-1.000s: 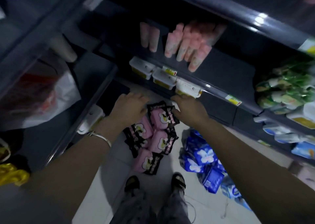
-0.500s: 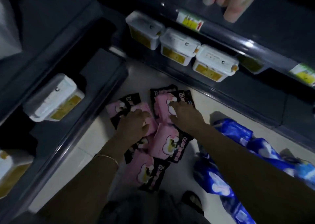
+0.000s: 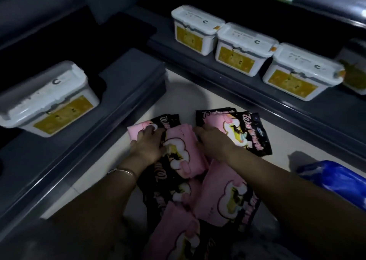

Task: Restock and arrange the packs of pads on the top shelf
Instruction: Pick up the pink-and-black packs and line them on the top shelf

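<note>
Pink-and-black packs of pads are in a loose overlapping pile on the floor, in the corner where two low shelf units meet. Both hands are down on the far end of the pile. Left hand, bracelet on the wrist: fingers curled over the left pack, thumb against the edge of the centre pack. Right hand: fingers curled down at the centre pack's right edge, beside the far pack; tips are hidden, so I can't tell what they grip, if anything. Three white tubs with yellow labels sit in a row on the low shelf behind, and a lone tub is on the side shelf at left. Blue pack is on the floor to the right, apart from the pile.
</note>
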{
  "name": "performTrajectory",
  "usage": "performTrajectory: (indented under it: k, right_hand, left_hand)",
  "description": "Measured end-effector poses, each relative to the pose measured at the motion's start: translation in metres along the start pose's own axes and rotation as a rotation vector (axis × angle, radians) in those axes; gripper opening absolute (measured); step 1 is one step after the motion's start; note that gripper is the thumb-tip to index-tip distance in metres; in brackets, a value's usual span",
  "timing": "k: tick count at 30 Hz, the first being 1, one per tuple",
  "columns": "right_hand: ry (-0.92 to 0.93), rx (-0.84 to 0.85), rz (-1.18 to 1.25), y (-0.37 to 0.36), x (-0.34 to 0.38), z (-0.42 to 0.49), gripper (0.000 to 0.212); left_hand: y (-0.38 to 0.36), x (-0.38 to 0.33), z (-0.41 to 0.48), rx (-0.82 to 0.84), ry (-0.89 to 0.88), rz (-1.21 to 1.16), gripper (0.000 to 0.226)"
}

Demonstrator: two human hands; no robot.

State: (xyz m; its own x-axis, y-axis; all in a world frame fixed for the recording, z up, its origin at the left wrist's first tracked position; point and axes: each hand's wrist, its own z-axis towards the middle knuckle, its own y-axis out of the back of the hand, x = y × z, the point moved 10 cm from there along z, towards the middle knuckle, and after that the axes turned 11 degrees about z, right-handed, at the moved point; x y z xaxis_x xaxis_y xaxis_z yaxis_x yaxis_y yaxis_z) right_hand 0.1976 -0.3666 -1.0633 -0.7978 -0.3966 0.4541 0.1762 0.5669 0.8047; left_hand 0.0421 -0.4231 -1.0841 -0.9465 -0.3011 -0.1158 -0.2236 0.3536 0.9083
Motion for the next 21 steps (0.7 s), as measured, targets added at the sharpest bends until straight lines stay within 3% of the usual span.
performTrajectory:
  k: [3, 9, 12, 14, 17, 19, 21]
  right_hand:
    - [0.005, 0.032, 0.033, -0.016, 0.003, 0.012, 0.053]
    - [-0.106, 0.051, 0.213, -0.034, 0.010, 0.025, 0.068]
    - [-0.131, 0.028, 0.286, -0.035, 0.013, 0.031, 0.083]
    - [-0.163, -0.025, 0.346, -0.028, 0.011, 0.032, 0.089]
    - [-0.192, -0.121, 0.532, -0.012, 0.005, 0.029, 0.100]
    - [-0.192, -0.152, 0.633, -0.003, 0.003, 0.026, 0.105]
    - [-0.194, -0.162, 0.668, 0.003, 0.001, 0.022, 0.102]
  left_hand:
    - [-0.017, 0.028, 0.003, 0.138, 0.162, -0.058, 0.067]
    - [-0.049, 0.034, -0.002, 0.249, 0.237, -0.459, 0.081]
    - [-0.038, 0.021, 0.005, 0.208, 0.198, -0.577, 0.104]
    - [-0.015, 0.017, 0.014, 0.092, 0.189, -0.644, 0.109]
    - [0.023, 0.021, 0.024, -0.081, 0.224, -0.806, 0.097]
    - [0.039, 0.017, 0.025, -0.106, 0.198, -0.864, 0.068]
    - [0.048, 0.009, 0.023, -0.124, 0.160, -0.839, 0.055]
